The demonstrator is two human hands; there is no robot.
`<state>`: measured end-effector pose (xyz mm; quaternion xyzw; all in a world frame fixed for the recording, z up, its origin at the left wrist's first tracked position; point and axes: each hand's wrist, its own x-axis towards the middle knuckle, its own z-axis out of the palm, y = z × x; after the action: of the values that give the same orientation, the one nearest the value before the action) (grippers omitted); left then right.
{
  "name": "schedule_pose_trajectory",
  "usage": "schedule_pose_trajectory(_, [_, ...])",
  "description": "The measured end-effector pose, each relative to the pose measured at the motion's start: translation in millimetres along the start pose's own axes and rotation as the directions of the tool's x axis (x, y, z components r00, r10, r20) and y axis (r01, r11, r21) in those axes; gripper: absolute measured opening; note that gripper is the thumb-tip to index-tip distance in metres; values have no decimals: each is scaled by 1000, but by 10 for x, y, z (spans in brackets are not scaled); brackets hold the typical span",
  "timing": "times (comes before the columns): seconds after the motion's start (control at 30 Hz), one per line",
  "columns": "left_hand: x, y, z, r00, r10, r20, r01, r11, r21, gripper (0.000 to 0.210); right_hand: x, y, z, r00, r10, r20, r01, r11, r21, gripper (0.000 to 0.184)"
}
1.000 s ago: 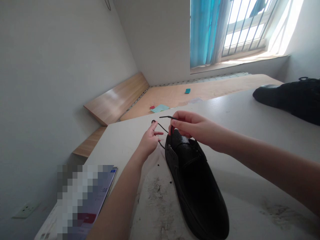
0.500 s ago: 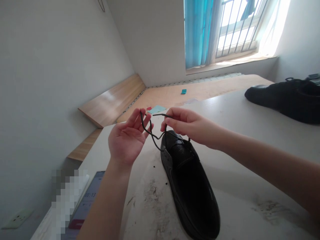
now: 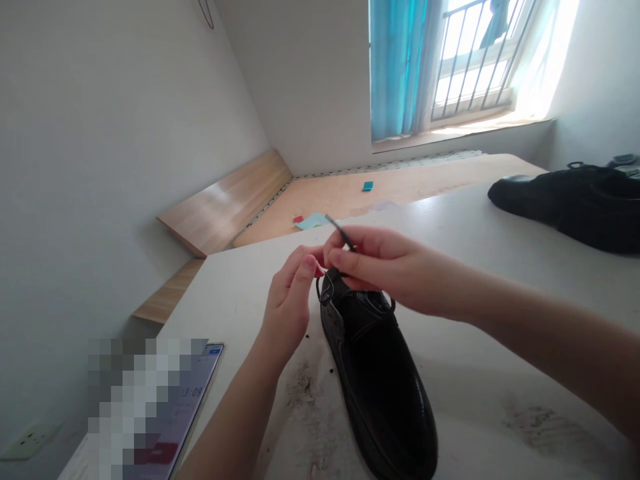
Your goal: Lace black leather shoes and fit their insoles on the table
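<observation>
Looked like a rm in a home, exact kind unclear. Blue curtain (image 3: 400,67) + barred window (image 3: 473,60) were upper rt of frame, wall socket (image 3: 30,441) lower lt, pale wood platform (image 3: 425,177) w/ headboard-like panel (image 3: 230,200) nr ctr.

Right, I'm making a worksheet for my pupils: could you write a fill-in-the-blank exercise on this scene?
The nearer shoe is ____ in colour.
The right hand pinches that shoe's thin ____.
The phone lies to the ____ of that shoe.
Missing words: black; lace; left.
</observation>
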<state>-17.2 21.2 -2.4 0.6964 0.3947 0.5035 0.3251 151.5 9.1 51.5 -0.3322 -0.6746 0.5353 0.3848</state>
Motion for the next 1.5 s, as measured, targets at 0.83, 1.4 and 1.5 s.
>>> schedule_pose_trajectory(0.83, [51,-182,-48,968,-31,-250,17,998,-58,21,142,260,-42,977,206,59,-187,953,-240,37])
schedule_pose_trajectory(1.4, [43,-98,-76,994,68,-83,-61,995,85,15,118,230,-42,988,138,68,-96,900,-425,29])
schedule_pose_trajectory(1.5, [36,-94,-61,994,69,-84,-62,995,84,15,111,216,-44,982,177,64,-132,892,-432,30])
